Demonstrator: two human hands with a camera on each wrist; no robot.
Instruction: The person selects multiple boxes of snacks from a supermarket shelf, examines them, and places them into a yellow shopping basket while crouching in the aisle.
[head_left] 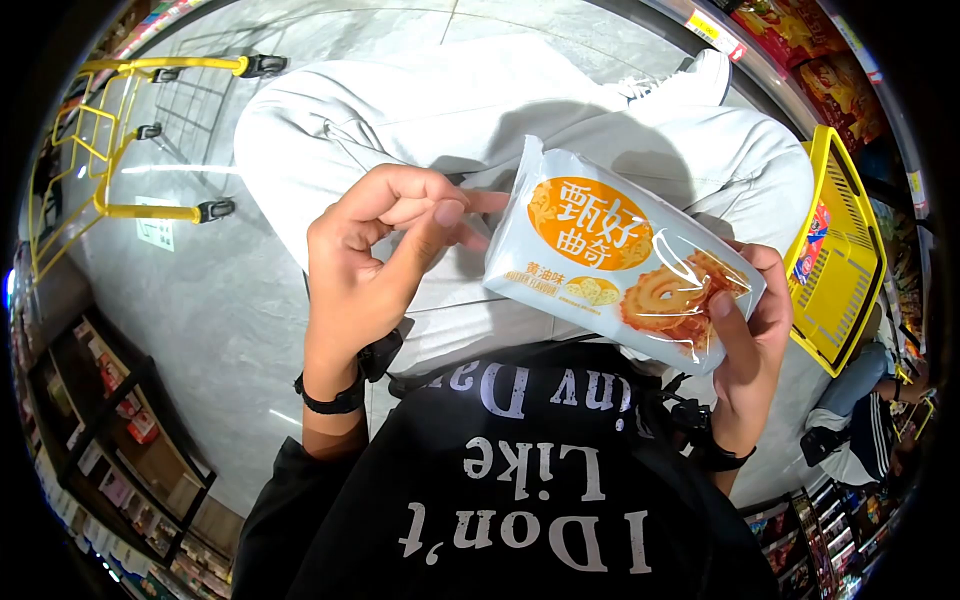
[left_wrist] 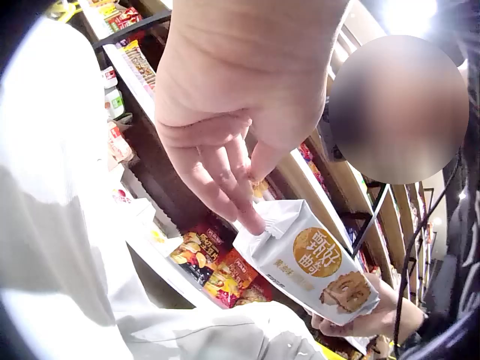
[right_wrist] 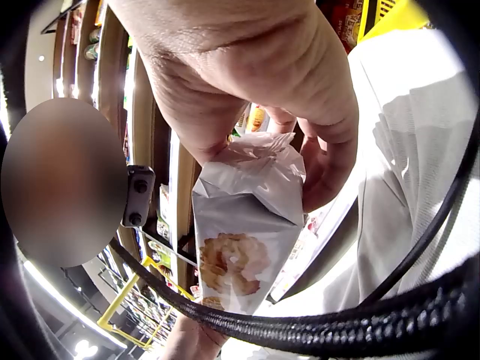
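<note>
gripping the butter-flavor cookie packet by its pictured end, the right hand seemingly steadies it; the left hand touches its crimped end, pinch unclear.

The biscuit packet is positioned between the left hand and right hand, over the lap, with a cart to the left and a basket to the right.

The left hand was at ten o'clock, the right hand gripping at three.
The left thumb pointed toward one o'clock, the right thumb toward eleven.
</note>
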